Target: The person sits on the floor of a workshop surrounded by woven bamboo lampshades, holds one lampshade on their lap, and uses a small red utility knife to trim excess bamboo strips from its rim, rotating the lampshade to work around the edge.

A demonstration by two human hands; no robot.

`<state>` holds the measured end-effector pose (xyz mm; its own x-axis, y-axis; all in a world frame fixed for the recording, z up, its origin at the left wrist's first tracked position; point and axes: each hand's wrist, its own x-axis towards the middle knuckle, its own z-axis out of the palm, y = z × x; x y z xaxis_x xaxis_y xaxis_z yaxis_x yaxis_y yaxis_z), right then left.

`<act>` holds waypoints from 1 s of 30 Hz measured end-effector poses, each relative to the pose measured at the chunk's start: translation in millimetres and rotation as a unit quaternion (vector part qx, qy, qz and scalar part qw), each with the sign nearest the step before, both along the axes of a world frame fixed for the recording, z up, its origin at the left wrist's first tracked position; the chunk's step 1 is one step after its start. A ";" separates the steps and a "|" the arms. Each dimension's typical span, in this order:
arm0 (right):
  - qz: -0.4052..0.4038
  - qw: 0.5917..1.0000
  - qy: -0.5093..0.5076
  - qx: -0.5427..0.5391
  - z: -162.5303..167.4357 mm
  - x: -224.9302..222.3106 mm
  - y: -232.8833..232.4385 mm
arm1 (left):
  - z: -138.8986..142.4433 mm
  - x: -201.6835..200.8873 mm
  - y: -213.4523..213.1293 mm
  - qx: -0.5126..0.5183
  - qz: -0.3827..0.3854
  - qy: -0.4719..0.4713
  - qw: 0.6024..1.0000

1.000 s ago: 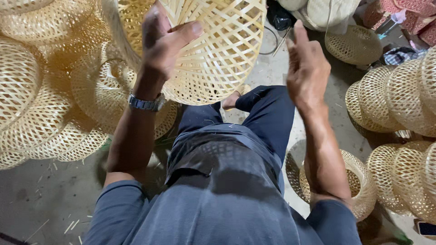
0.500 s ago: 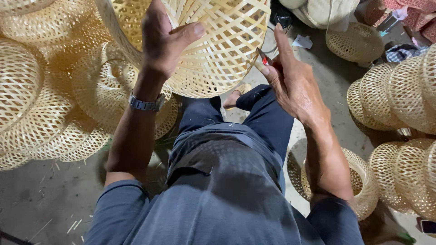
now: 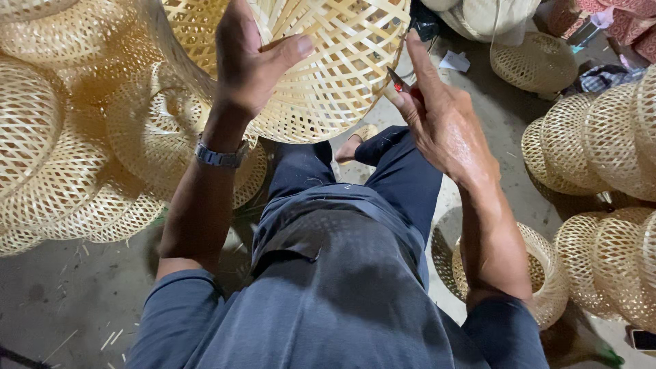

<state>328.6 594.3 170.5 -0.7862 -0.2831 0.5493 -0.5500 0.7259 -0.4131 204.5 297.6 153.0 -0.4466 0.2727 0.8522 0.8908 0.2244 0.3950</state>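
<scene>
Moved inward, right hand (image 3: 444, 126) now pinches a small red-tipped tool (image 3: 398, 82) against the woven bamboo basket (image 3: 328, 68), upper centre; left hand (image 3: 249, 58) grips its wall, thumb spread. Steady the rim while working.

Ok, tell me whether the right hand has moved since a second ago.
Yes. The right hand has swung left, in toward the rim of the woven basket, judged against the knee below.

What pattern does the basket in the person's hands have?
An open diagonal lattice of pale yellow bamboo strips on the basket, seen in the head view.
</scene>
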 end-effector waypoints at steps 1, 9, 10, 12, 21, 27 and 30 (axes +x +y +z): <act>-0.005 1.000 -0.005 0.001 -1.2 0.0 -0.9 | -1.1 0.8 0.3 0.002 0.004 0.001 1.000; -0.047 0.984 0.160 0.065 -41.5 -22.7 -5.8 | -4.9 9.8 8.9 0.105 -0.080 -0.130 0.983; -0.055 0.978 0.190 0.067 -49.7 -25.8 -2.5 | -4.9 10.2 9.4 0.115 -0.082 -0.139 0.980; -0.077 0.966 0.241 0.055 -64.7 -35.4 5.2 | -4.0 10.5 7.7 0.105 -0.063 -0.134 0.983; -0.018 0.907 -0.155 -0.391 -74.5 -55.9 23.9 | 5.6 10.9 3.1 0.117 -0.096 -0.109 0.982; 0.023 0.924 -0.138 -0.356 -43.7 -23.2 7.5 | 10.3 11.5 4.2 0.055 -0.049 -0.089 0.993; 0.013 0.973 -0.047 -0.227 -29.1 -12.3 -1.0 | 9.2 11.6 0.0 0.034 -0.015 -0.063 0.997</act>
